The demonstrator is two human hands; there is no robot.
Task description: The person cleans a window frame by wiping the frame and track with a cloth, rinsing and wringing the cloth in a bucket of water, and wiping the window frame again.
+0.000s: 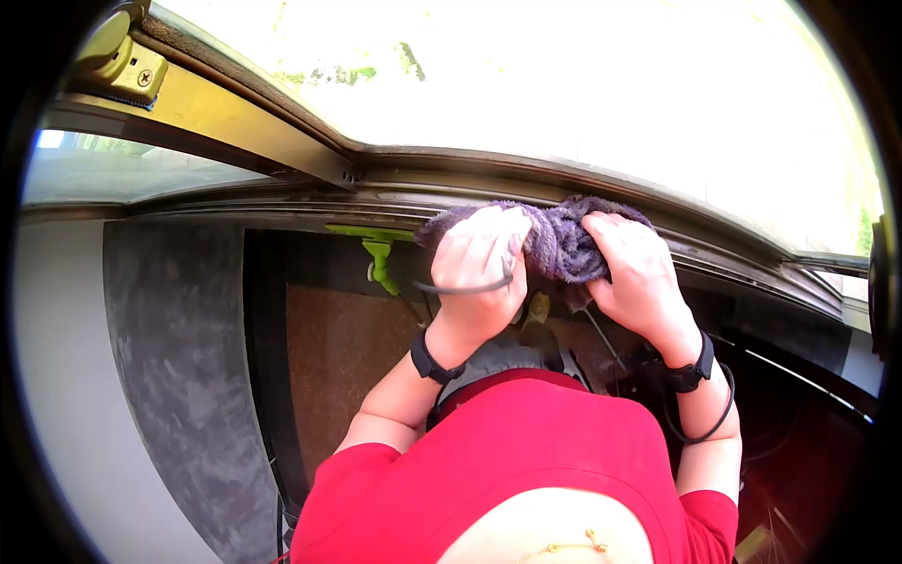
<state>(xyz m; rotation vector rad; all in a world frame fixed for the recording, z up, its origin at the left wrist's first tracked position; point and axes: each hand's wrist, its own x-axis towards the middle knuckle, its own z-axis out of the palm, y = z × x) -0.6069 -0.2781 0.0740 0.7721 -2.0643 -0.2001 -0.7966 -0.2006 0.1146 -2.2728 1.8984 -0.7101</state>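
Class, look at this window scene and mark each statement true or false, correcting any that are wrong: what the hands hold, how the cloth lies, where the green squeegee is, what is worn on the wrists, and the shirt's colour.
1. Both the left hand and the right hand are on the purple cloth. True.
2. The cloth is spread out flat. False: it is bunched up against the window frame.
3. The right hand grips the green squeegee. False: neither hand touches the green squeegee, which is to the left of the left hand.
4. There is a black band on each wrist. True.
5. The person wears a blue shirt. False: the shirt is red.
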